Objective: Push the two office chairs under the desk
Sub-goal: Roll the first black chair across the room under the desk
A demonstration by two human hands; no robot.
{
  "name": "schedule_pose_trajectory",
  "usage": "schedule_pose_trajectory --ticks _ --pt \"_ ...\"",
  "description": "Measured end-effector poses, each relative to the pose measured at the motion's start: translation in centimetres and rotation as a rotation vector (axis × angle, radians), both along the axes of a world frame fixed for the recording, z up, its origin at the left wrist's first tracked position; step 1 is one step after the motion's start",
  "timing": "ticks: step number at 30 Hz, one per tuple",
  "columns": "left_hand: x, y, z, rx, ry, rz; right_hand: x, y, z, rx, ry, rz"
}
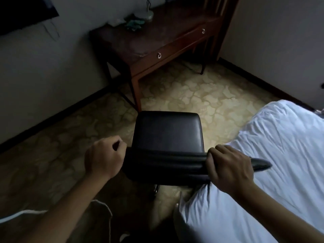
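Chair (168,130): one, black, padded leather-look seat, standing on the patterned floor (201,95) well short of the desk (150,44), with the bed (271,155) just beside its right edge. A second chair is not in view.

Left hand (103,158): fingers curled round the left end of the chair's backrest top.

Right hand (229,165): fingers wrapped over the right end of the same top edge, gripping it.

Desk: dark wood, two ring-pull drawers, against the wall in the corner; the knee space beneath looks open. A lamp base (146,14) and some small items sit on top, too blurred to identify.

Handling note: the seat points slightly left of the desk opening, so the push probably wants a turn to the right first, then even pressure from both hands, steering clear of the near desk leg (135,92) and the bedding.

Markings: no brand, label or readable writing is visible on anything.
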State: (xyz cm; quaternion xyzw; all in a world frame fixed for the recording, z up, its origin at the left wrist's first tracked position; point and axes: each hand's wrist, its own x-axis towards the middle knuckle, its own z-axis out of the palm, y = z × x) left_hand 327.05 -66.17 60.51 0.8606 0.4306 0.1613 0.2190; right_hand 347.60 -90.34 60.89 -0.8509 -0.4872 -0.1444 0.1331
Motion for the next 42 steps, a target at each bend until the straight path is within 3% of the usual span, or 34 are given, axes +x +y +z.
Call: schedule_pose_trajectory --ticks 11,18,27,32,42 --pt "6.5 2.2 1.3 -0.026 -0.026 0.097 6.5 2.7 0.0 0.076 -0.08 0.057" --pt "13.9 3.3 0.8 -0.034 -0.032 0.065 15.1 4.9 -0.4 0.074 -0.073 0.046" --pt "26.1 7.1 0.1 -0.012 0.113 -0.114 29.2 10.1 -0.5 -0.045 0.022 -0.048" --pt "31.0 9.9 1.0 -0.089 0.227 -0.141 33.8 12.9 0.3 -0.192 0.036 -0.042" --pt "37.2 13.6 1.6 -0.174 0.288 -0.138 40.5 17.3 0.5 -0.248 0.111 0.014"
